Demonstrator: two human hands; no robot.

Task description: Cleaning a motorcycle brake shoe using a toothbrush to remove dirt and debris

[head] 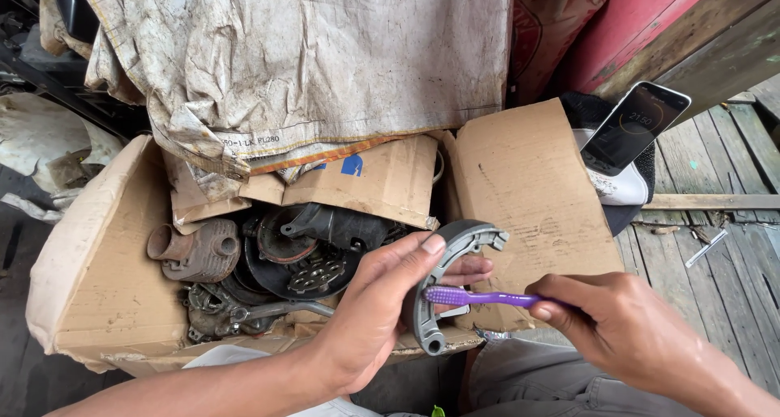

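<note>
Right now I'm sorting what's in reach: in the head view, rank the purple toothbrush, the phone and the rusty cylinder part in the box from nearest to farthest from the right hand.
1. Purple toothbrush: held in the right hand, bristles at the grey brake shoe.
2. Phone: up and to the right, propped on a shoe.
3. Rusty cylinder part: far left, inside the cardboard box.

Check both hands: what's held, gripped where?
Left hand holds a grey curved brake shoe around its middle; right hand pinches a purple toothbrush by its handle.

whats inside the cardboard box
The cardboard box holds greasy metal engine parts: a rusty finned piece and a dark round plate. Its back is covered by a dirty cloth.
</note>
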